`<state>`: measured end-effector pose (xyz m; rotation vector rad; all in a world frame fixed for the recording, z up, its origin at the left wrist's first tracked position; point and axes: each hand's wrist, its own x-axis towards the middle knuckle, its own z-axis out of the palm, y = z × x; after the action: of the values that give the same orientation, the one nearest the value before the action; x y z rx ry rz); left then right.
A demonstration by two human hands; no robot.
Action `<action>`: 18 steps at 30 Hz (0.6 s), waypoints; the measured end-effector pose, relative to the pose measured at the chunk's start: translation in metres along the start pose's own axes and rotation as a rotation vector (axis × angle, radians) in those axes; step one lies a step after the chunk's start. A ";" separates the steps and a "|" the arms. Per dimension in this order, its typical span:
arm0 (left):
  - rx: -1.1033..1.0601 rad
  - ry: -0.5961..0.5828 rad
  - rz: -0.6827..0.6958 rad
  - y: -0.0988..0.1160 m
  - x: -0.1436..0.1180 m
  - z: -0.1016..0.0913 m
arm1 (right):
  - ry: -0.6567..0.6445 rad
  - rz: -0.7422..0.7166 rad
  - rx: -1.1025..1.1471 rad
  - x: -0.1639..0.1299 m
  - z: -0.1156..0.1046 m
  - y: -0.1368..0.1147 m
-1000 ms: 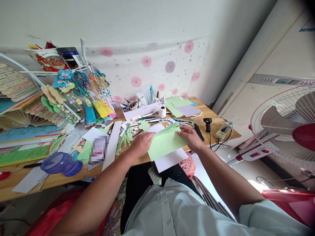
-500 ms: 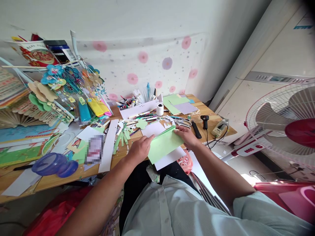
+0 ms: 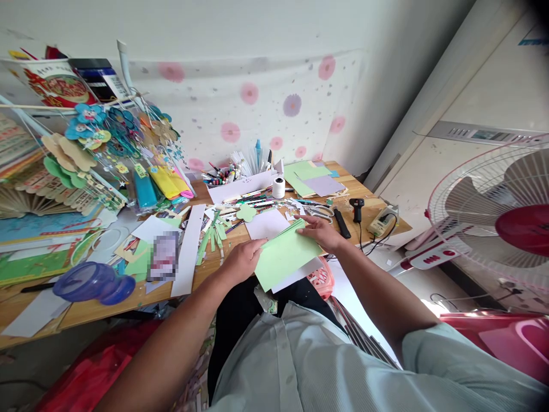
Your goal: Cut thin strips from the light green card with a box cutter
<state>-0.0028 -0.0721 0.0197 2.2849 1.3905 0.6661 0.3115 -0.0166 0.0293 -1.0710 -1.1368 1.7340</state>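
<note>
Plainly, both sets of fingers are clamped on the green paper (image 3: 286, 257), which hangs between them just over the near edge of the desk (image 3: 351, 186). The left hand (image 3: 243, 260) pinches it at its upper left side, while the right hand (image 3: 322, 233) grips near the upper right corner, thumb on the face turned to the wearer. Between the two sets of fingertips the top edge shows several thin layers; whether these are folds or separate sheets, I cannot tell. The paper tilts, its lower left corner dropping below the left fingers toward the lap.

White paper shows below the right fingers, under the green, and also just beyond the left fingertips on the desk; I cannot tell whether it is one sheet or two. Left of the left fingers lie green strips (image 3: 210, 240) in a loose heap, and farther left a long white strip (image 3: 189, 249). Beyond the left fingertips is a green flower (image 3: 246, 213), with the spool (image 3: 278, 187) upright past it, farther off and a little right. The scissors (image 3: 326, 212) lie just beyond the right hand, and right of its fingers come a black handle (image 3: 342, 223), the glue gun (image 3: 357, 209) and the power strip (image 3: 383, 223). Well past both hands stands the pen box (image 3: 242, 187).
</note>
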 end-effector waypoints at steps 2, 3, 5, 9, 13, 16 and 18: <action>-0.010 -0.035 -0.023 0.000 0.003 -0.002 | 0.019 -0.011 -0.013 0.006 -0.002 0.006; -0.011 -0.051 -0.037 -0.001 0.004 -0.003 | 0.027 -0.015 -0.016 0.009 -0.004 0.010; 0.000 -0.083 -0.069 -0.003 0.008 -0.003 | 0.033 -0.016 -0.025 0.015 -0.007 0.018; 0.096 -0.122 -0.138 -0.011 0.015 0.002 | 0.013 -0.045 -0.147 0.028 -0.014 0.035; 0.203 -0.153 -0.149 -0.015 0.021 0.010 | 0.047 -0.083 -0.248 0.040 -0.021 0.043; 0.243 -0.174 -0.127 -0.015 0.026 0.013 | 0.097 -0.148 -0.300 0.046 -0.028 0.043; 0.257 -0.169 -0.118 -0.015 0.029 0.015 | 0.111 -0.211 -0.419 0.048 -0.031 0.041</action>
<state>0.0063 -0.0408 0.0047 2.3632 1.5901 0.2624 0.3180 0.0240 -0.0282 -1.2254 -1.5232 1.2858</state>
